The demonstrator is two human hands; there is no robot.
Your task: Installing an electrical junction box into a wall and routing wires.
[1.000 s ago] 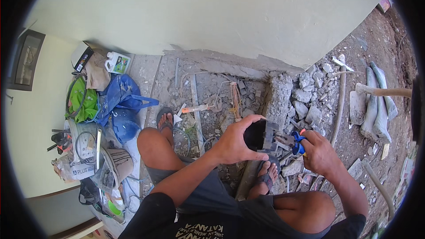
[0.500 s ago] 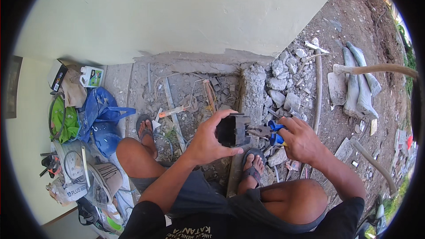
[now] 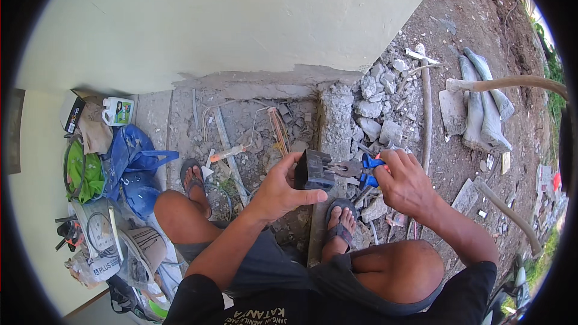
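Observation:
My left hand (image 3: pixel 278 191) is wrapped round a black plastic electrical box (image 3: pixel 312 170), its thumb along the near side. My right hand (image 3: pixel 404 182) grips a pair of pliers (image 3: pixel 348 168) by the blue handles. The metal jaws reach the right side of the box, at a tab or edge there. Whether the jaws are fully closed on the plastic is too small to tell. Both hands are held above the ground, between my knees and the wall.
Beyond my hands is a pale wall (image 3: pixel 241 18). A concrete ledge (image 3: pixel 335 117) borders a rubble-filled pit with a wooden strip (image 3: pixel 230 150). Broken concrete (image 3: pixel 368 108) lies to the right, near a hoe (image 3: pixel 454 111) and boots (image 3: pixel 481 120). A blue bag (image 3: pixel 129 150) and jug (image 3: pixel 118 111) stand left.
The black box has tilted in my left hand, so its hollow inside shows less and its outer side more. The pliers have stayed at its right side. The whole view has shifted slightly.

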